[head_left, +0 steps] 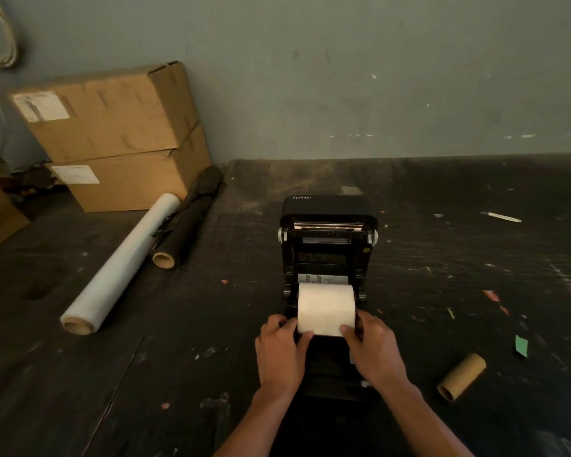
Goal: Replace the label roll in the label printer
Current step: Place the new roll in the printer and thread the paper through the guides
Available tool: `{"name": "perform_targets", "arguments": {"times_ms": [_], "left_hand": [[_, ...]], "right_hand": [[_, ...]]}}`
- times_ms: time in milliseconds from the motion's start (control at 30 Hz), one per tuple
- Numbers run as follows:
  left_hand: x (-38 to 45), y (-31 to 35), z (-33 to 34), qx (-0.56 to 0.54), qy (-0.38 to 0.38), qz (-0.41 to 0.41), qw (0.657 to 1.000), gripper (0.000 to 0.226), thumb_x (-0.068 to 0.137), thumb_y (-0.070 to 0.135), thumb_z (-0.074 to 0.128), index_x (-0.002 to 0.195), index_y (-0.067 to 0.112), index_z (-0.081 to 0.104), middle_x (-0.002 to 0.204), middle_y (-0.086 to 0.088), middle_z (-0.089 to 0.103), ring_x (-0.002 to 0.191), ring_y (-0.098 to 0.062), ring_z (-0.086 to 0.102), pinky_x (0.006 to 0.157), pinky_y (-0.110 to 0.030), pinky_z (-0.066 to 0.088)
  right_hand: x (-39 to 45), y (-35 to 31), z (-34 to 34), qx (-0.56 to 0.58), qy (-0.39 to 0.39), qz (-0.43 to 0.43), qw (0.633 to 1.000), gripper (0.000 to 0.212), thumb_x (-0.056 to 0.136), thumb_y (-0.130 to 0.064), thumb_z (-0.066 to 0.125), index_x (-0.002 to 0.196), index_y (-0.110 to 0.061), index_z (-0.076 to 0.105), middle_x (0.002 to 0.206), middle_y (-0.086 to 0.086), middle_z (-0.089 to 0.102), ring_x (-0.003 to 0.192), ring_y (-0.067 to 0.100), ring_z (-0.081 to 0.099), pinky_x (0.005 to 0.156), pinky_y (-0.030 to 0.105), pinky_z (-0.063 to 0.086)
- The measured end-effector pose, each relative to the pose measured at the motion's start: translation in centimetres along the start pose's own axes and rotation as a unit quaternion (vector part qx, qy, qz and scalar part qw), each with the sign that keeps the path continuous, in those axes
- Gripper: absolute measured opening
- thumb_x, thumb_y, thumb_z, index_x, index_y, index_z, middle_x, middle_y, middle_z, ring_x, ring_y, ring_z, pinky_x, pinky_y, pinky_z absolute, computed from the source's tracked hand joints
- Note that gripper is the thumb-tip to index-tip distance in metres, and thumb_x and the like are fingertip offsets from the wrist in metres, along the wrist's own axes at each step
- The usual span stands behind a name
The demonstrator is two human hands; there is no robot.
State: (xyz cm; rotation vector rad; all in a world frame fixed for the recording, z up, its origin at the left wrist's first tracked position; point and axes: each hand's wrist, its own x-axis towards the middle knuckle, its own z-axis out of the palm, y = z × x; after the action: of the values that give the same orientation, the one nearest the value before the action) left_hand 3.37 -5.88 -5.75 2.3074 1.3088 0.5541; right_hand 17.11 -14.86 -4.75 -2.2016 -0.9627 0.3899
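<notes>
Both thumbs press the near face of the white label roll (326, 308), my left hand (281, 351) curled around its left end and my right hand (374, 349) around its right end. Between my palms the roll sits in the open bay of the black label printer (327, 245), whose lid stands raised beyond my fingers. Off to the right of my right wrist lies an empty cardboard core (461, 377) on the dark table (145, 357).

Premises: a packing or storeroom area. Stacked cardboard boxes (112, 136) with shipping labels at the far left corner of a scuffed dark worktop (442, 258); stretch-film roll (119, 265) alongside; bare stained wall (343, 77).
</notes>
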Motion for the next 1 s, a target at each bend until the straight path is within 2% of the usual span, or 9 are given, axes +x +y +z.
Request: {"name": "perform_targets", "arguments": {"times_ms": [133, 200, 367, 467, 533, 633, 700, 800, 1000], "left_hand": [[-0.1, 0.6, -0.4, -0.071, 0.016, -0.020, 0.997, 0.027, 0.085, 0.032, 0.070, 0.107, 0.018, 0.068, 0.103, -0.002, 0.066, 0.090, -0.012, 0.063, 0.081, -0.027, 0.053], [0.0, 0.7, -0.6, -0.099, 0.010, -0.040, 0.994, 0.023, 0.083, 0.033, 0.071, 0.101, 0.019, 0.069, 0.097, -0.001, 0.069, 0.084, -0.010, 0.063, 0.074, -0.024, 0.052], [0.8, 0.7, -0.9, -0.143, -0.015, -0.101, 0.984, 0.022, 0.082, 0.036, 0.072, 0.094, 0.018, 0.068, 0.092, 0.003, 0.071, 0.083, -0.009, 0.066, 0.075, -0.027, 0.054], [1.1, 0.9, -1.1, -0.155, -0.018, -0.110, 0.982, 0.018, 0.084, 0.037, 0.070, 0.088, 0.020, 0.066, 0.084, 0.007, 0.066, 0.076, -0.004, 0.062, 0.069, -0.021, 0.051], [1.2, 1.0, -1.1, -0.165, -0.025, -0.106, 0.980, 0.015, 0.087, 0.036, 0.067, 0.081, 0.023, 0.063, 0.077, 0.010, 0.063, 0.070, 0.000, 0.059, 0.061, -0.014, 0.045], [1.5, 1.0, -1.3, -0.206, -0.059, -0.123, 0.969, 0.016, 0.089, 0.033, 0.065, 0.075, 0.025, 0.063, 0.075, 0.008, 0.065, 0.066, -0.001, 0.060, 0.051, -0.009, 0.039], [1.8, 0.6, -1.6, -0.242, -0.094, -0.148, 0.954, 0.013, 0.088, 0.032, 0.066, 0.078, 0.024, 0.067, 0.080, 0.005, 0.068, 0.072, -0.004, 0.062, 0.055, -0.015, 0.042], [2.2, -0.2, -2.0, -0.270, -0.146, -0.158, 0.939, 0.010, 0.086, 0.030, 0.070, 0.085, 0.021, 0.074, 0.089, 0.003, 0.072, 0.083, -0.007, 0.063, 0.063, -0.018, 0.043], [3.0, -0.8, -2.1, -0.220, -0.197, -0.142, 0.945, 0.017, 0.083, 0.030, 0.073, 0.094, 0.017, 0.075, 0.098, 0.004, 0.071, 0.091, -0.005, 0.061, 0.071, -0.017, 0.041]], "right_hand": [[0.1, 0.2, -0.3, 0.024, 0.008, 0.022, 0.999, 0.032, 0.088, -0.032, 0.062, 0.114, -0.015, 0.057, 0.102, 0.000, 0.065, 0.078, 0.004, 0.058, 0.063, 0.015, 0.047], [0.1, 0.3, -0.4, 0.036, 0.003, 0.028, 0.999, 0.025, 0.087, -0.032, 0.063, 0.106, -0.017, 0.057, 0.092, -0.006, 0.062, 0.071, 0.000, 0.057, 0.058, 0.013, 0.044], [0.2, 0.5, -0.6, 0.068, -0.034, 0.051, 0.996, 0.012, 0.086, -0.034, 0.064, 0.086, -0.029, 0.052, 0.079, -0.009, 0.061, 0.069, 0.000, 0.061, 0.055, 0.013, 0.043], [0.4, 0.5, -0.9, 0.086, -0.051, 0.054, 0.993, 0.012, 0.087, -0.033, 0.064, 0.080, -0.026, 0.056, 0.076, -0.006, 0.063, 0.064, 0.003, 0.062, 0.051, 0.011, 0.041], [0.6, 0.5, -1.2, 0.110, -0.067, 0.067, 0.989, 0.013, 0.087, -0.033, 0.064, 0.080, -0.023, 0.060, 0.075, -0.003, 0.066, 0.064, 0.006, 0.064, 0.050, 0.013, 0.041], [0.7, 0.6, -1.6, 0.208, -0.098, 0.117, 0.966, 0.013, 0.085, -0.028, 0.067, 0.091, -0.020, 0.060, 0.088, 0.000, 0.068, 0.074, 0.012, 0.067, 0.060, 0.022, 0.048], [0.6, 0.6, -2.0, 0.257, -0.110, 0.135, 0.951, 0.018, 0.084, -0.023, 0.069, 0.097, -0.022, 0.057, 0.092, 0.001, 0.068, 0.077, 0.015, 0.066, 0.060, 0.023, 0.049], [0.8, 0.7, -2.8, 0.238, -0.113, 0.122, 0.957, 0.015, 0.083, -0.020, 0.070, 0.097, -0.020, 0.063, 0.091, -0.001, 0.070, 0.078, 0.013, 0.066, 0.060, 0.020, 0.047], [0.1, 1.1, -2.6, 0.169, -0.111, 0.098, 0.974, 0.010, 0.084, -0.023, 0.068, 0.094, -0.023, 0.068, 0.090, -0.005, 0.070, 0.080, 0.006, 0.064, 0.063, 0.017, 0.045]]}}
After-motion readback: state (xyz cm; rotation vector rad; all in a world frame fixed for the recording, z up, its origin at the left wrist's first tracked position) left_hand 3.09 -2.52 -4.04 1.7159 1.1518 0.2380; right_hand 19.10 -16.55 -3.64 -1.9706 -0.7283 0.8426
